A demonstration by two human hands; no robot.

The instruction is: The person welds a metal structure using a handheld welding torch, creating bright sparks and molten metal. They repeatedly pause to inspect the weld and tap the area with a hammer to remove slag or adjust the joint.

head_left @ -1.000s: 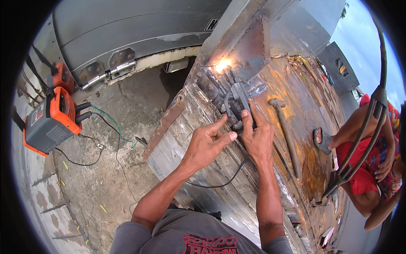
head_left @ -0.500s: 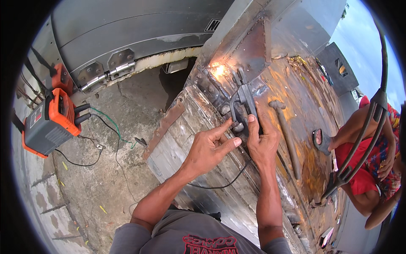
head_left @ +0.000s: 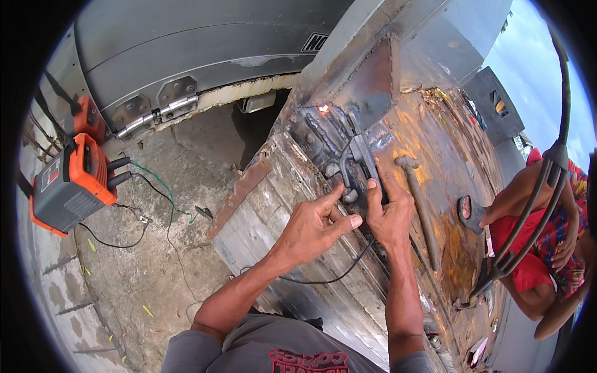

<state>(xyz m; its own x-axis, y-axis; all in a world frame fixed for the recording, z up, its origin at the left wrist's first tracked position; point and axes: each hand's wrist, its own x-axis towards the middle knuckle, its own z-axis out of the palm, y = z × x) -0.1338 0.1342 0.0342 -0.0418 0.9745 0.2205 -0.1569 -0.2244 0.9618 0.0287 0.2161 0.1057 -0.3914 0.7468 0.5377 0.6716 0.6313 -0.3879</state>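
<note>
My right hand (head_left: 392,214) is wrapped round a dark welding electrode holder (head_left: 360,152), its jaws turned toward a rusty corner plate (head_left: 376,71). Where the plate meets the truck bed, a small orange spot of hot metal (head_left: 323,109) glows beside rough weld beads (head_left: 323,132). My left hand (head_left: 311,233) is held low beside the holder, index finger and thumb stretched apart. Its index fingertip is close to a rounded metal lump (head_left: 349,195); whether they touch I cannot tell. From the holder a black cable (head_left: 323,282) loops down under my hands.
A hammer (head_left: 420,211) lies on the rusty bed to the right. Beyond it a person in red shorts (head_left: 519,239) sits with one sandalled foot on the bed. An orange and black welding machine (head_left: 71,183) stands on the concrete at left. A hinged grey panel (head_left: 199,37) rises behind.
The bright arc and its smoke-lit glare have died down to a small glowing spot. My right hand and the electrode holder have shifted slightly toward me; my left hand has barely moved.
</note>
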